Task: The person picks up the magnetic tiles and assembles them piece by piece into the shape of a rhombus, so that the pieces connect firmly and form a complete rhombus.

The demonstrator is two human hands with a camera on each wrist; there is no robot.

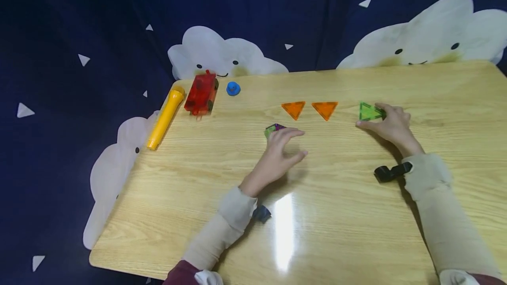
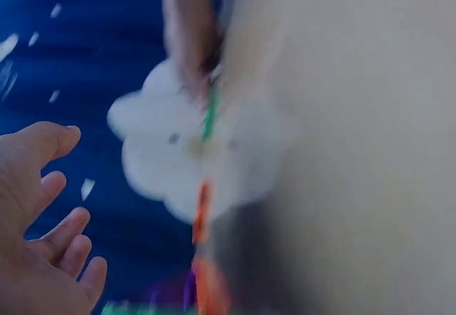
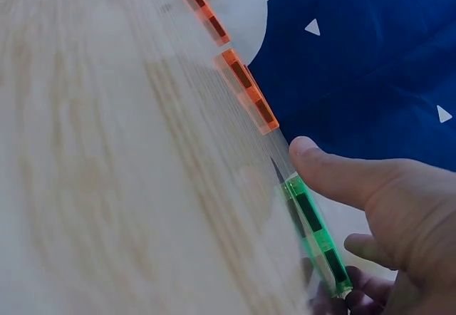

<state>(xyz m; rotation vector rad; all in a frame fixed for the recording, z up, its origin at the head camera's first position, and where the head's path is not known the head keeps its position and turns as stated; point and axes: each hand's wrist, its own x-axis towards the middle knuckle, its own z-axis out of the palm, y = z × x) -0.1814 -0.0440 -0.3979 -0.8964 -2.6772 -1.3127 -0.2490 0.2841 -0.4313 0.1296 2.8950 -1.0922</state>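
Observation:
In the head view my left hand (image 1: 275, 157) is above the middle of the table, thumb and fingers spread and holding nothing. Behind its fingers a small green and purple piece (image 1: 271, 130) is partly hidden. My right hand (image 1: 396, 127) has its thumb and fingers around a translucent green triangle tile (image 1: 369, 112) lying at the table's right side. The right wrist view has the thumb near one end of this green tile (image 3: 313, 233) and fingers at the other. Two orange triangle tiles, one (image 1: 294, 110) left of the other (image 1: 325, 110), lie between the hands.
A yellow toy microphone (image 1: 165, 120) lies along the table's left edge. Beside it are a red translucent toy car (image 1: 202, 93) and a small blue rubber duck (image 1: 233, 88). A dark blue curtain (image 1: 317, 16) with clouds hangs behind the wooden table (image 1: 178, 214).

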